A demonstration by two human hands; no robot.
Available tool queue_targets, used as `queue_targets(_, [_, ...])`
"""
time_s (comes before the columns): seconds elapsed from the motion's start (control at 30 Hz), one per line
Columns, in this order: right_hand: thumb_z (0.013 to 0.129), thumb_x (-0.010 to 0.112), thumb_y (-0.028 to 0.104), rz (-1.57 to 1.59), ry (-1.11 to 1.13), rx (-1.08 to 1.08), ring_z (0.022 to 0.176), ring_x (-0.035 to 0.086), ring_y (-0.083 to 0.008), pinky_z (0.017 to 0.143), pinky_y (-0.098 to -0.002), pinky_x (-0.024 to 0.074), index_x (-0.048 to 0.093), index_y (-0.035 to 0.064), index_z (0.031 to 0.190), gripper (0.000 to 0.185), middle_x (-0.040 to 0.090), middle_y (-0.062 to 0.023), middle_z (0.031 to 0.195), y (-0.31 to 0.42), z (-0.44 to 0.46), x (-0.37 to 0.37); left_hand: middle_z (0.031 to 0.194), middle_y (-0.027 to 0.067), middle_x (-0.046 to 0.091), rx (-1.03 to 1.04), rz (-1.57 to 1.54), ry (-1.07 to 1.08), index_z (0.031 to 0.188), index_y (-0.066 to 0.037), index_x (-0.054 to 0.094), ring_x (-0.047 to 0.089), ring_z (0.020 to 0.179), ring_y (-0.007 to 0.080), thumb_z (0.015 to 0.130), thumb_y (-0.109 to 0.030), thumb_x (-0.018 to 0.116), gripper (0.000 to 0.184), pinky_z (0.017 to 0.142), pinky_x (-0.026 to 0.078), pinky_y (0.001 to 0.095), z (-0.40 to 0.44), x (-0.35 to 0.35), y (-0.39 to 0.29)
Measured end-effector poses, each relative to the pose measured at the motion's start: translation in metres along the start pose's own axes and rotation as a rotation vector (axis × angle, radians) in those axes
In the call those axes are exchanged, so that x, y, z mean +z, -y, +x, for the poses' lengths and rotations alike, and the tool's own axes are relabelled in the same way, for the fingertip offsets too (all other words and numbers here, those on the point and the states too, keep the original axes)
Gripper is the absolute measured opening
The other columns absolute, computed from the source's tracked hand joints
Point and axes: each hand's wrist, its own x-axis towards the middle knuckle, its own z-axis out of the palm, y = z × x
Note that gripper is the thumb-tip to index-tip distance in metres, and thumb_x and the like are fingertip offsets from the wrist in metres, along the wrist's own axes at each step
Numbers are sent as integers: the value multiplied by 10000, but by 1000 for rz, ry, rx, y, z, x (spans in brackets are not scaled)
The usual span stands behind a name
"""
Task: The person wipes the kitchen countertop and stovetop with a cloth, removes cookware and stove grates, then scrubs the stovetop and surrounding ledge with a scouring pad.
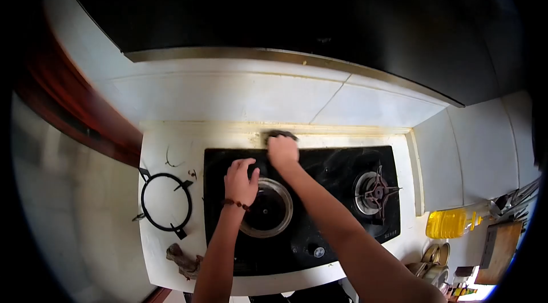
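Note:
My right hand (pixel 283 152) is closed over a dark, blurred cloth (pixel 282 134), pressed to the white counter strip behind the black gas stove (pixel 319 189). Its exact kind is hard to make out. My left hand (pixel 242 182), with a brown bead bracelet (pixel 236 205) at the wrist, hovers over or rests at the upper left edge of the left burner (pixel 267 209). Those fingers are bent and apart, holding nothing visible. No pan support stands on that burner.
A black pan support (pixel 190 206) lies on the counter at left, above a crumpled brown rag (pixel 184 261). The right burner (pixel 374 193) has its support on. A yellow oil bottle (pixel 445 223) stands at right. Overhead hangs a dark range hood (pixel 297 56).

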Motion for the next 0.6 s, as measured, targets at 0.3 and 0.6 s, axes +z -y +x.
queue_targets(0.3, [883, 670, 141, -53, 99, 189, 977, 747, -344, 861, -469, 602, 782, 78, 962, 151, 764, -182, 1032, -83, -15, -10, 1220, 169, 659, -81, 28, 50, 1222, -72, 679, 631, 1150, 398, 974, -72, 654, 249, 995, 522, 469, -4, -18, 10])
queue_targets(0.6, [895, 653, 147, 90, 16, -220, 958, 751, -330, 817, -443, 603, 783, 130, 931, 136, 769, -143, 983, 57, 16, -1, 1252, 136, 641, -114, 168, 53, 1292, -124, 642, 611, 1144, 376, 985, -113, 610, 309, 961, 486, 517, -4, -19, 32])
